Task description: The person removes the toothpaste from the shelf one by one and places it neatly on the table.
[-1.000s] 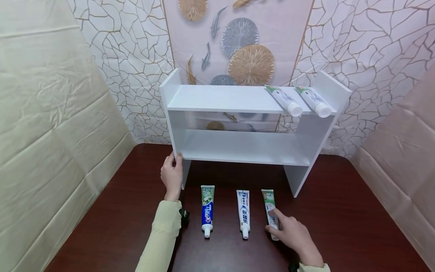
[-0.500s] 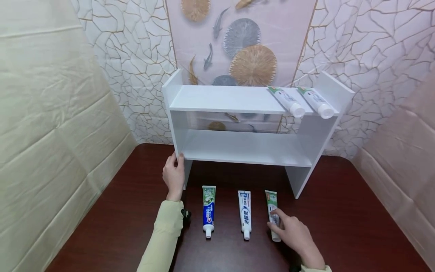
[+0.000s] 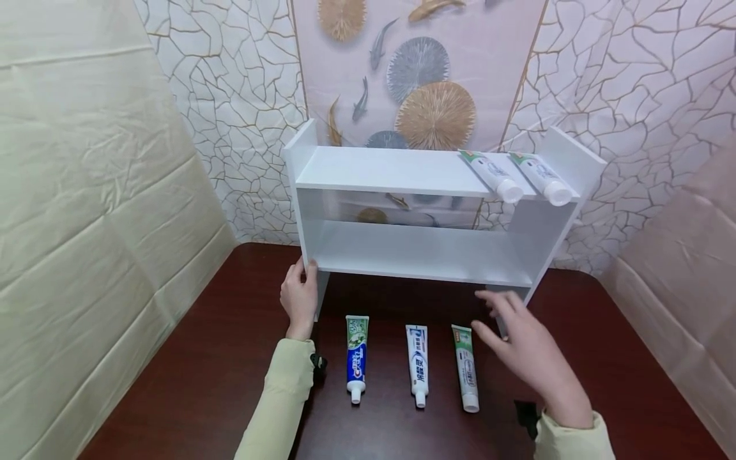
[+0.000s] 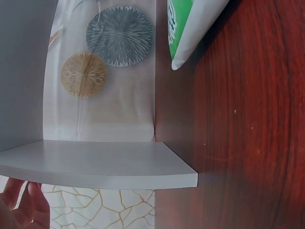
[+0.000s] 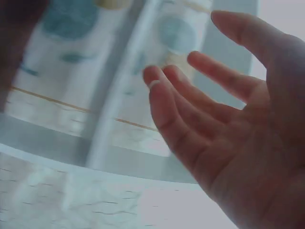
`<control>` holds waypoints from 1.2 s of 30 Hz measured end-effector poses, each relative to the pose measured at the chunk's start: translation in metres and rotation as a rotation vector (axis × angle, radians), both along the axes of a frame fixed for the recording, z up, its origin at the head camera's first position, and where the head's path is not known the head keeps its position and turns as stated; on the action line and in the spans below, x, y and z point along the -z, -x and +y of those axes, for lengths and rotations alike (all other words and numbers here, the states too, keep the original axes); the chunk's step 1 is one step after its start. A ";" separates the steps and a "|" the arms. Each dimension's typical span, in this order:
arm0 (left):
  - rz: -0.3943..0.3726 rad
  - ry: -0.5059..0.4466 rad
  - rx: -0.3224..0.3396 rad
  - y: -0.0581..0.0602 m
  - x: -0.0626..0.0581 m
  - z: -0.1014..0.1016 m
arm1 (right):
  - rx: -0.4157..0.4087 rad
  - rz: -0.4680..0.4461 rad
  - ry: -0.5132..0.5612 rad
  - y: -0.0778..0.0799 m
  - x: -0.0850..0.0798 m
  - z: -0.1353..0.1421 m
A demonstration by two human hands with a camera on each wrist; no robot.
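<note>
My left hand point(image 3: 299, 297) grips the left side panel of a white two-tier shelf point(image 3: 379, 169), its thumb at the front edge. In the left wrist view, the fingers point(image 4: 38, 202) show at the edge of that panel. My right hand point(image 3: 531, 348) is in the air in front of the shelf's right leg, fingers spread and holding nothing. Just left of it lies a green and white toothpaste tube point(image 3: 466, 370). A white and blue toothpaste tube point(image 3: 418, 364) and a green and blue toothpaste tube point(image 3: 356, 358) lie further left, caps toward me.
Two more toothpaste tubes, one point(image 3: 491, 176) beside the other point(image 3: 540, 177), rest on the top tier at the right, caps over the front edge. The shelf stands on a dark red table point(image 3: 190, 383). A patterned backdrop point(image 3: 247, 121) hangs behind, with beige cloth point(image 3: 86, 255) at the left.
My right hand has left the green and white toothpaste tube, rising forward and to the right with its fingers spread. The tube stays on the table. My left hand keeps its grip on the shelf.
</note>
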State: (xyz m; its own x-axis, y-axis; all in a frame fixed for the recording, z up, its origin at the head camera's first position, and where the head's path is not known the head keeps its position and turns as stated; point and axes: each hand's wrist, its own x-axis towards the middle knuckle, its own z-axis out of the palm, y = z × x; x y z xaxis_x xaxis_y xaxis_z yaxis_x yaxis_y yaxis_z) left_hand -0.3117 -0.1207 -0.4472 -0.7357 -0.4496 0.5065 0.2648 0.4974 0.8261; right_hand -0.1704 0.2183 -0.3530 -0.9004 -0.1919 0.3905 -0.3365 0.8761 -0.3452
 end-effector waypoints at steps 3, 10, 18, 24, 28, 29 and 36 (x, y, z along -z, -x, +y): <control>-0.006 0.007 -0.004 0.000 0.000 0.000 | -0.017 0.162 0.002 0.003 -0.021 0.000; 0.007 0.008 0.001 -0.002 -0.001 0.000 | -0.015 0.472 0.063 0.015 -0.062 -0.005; 0.032 0.012 -0.007 -0.002 -0.002 0.000 | 0.089 0.427 0.146 0.035 -0.090 -0.015; 0.015 0.012 -0.010 -0.002 0.000 0.001 | 0.175 0.359 0.119 0.054 -0.099 -0.017; 0.013 0.018 -0.009 -0.002 0.002 0.001 | 0.207 0.364 0.109 0.062 -0.097 -0.018; 0.014 0.019 -0.010 -0.002 0.002 0.001 | 0.211 0.373 0.112 0.064 -0.096 -0.019; 0.024 0.027 -0.010 0.000 0.000 0.001 | 0.229 0.434 0.130 0.066 -0.095 -0.021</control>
